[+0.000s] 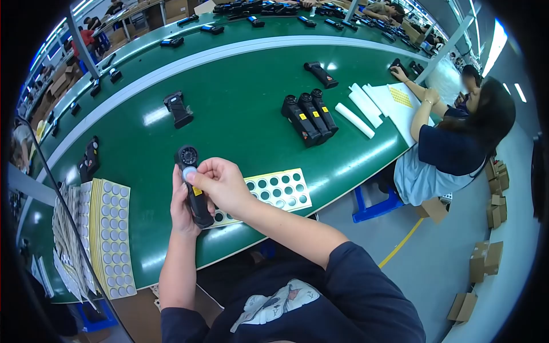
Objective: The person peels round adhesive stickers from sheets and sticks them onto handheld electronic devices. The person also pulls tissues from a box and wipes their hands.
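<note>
A black handheld device [198, 201] with a round head and a yellow label is wrapped in my left hand [182, 207]. My right hand [220, 182] pinches a small round pale sticker [189, 173] against the device, just below its round head. Under my right wrist lies a sticker sheet [280, 188] with rows of round holes. At the left, a stack of sheets with round white stickers [116, 234] lies on the green table [240, 114].
Three black devices [309, 119] stand together right of centre, near white paper rolls [355, 120]. Single devices lie at upper left [178, 109] and upper right [321, 75]. A co-worker [457, 131] sits at the right. A curved white rail [229, 48] crosses behind.
</note>
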Available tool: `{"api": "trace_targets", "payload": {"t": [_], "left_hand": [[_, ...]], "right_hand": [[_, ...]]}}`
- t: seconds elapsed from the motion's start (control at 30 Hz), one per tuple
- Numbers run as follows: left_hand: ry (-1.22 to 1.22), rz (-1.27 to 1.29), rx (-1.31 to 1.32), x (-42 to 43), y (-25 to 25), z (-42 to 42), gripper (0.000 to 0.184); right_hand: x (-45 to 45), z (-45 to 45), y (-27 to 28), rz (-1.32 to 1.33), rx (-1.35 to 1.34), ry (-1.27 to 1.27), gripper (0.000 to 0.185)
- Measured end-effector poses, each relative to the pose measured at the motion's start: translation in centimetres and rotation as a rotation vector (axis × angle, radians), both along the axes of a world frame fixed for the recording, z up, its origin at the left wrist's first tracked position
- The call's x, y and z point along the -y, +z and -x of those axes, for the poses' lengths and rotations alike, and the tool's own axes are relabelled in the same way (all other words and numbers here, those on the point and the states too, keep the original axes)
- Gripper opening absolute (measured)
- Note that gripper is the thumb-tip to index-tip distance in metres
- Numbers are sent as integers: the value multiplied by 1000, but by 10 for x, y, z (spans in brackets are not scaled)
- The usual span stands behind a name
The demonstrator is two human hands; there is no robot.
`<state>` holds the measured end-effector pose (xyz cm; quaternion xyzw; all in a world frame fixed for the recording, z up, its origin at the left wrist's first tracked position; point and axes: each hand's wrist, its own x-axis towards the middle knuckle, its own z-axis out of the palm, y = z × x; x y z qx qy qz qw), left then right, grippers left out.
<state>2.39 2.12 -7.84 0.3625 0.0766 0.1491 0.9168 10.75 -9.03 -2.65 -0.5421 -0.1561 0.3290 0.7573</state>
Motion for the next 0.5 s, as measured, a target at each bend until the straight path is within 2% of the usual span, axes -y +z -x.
{"api": "trace_targets", "payload": {"t": [0.23,0.3,0.33,0.37,0.43,0.5], "left_hand": [[-41,58,27,0,1,-3,71],[-40,47,-111,-5,3,-6,71],[-18,16,-172,-11,1,-8,60],[7,20,-161,-19,6,-13,60],[106,-5,-189,-52,23,-34,46],[173,137,-326,-130,12,-59,34]], "right_hand": [[-8,2,-16,-54,-59,-11,31],[-14,-4,-24,16,-57,-84,32],[-16,-11,-33,61,-68,-65,34],[-15,-15,-45,64,-57,-41,34],[-7,-11,-64,214,645,-246,34],[12,0,-70,383,1115,-105,37]]}}
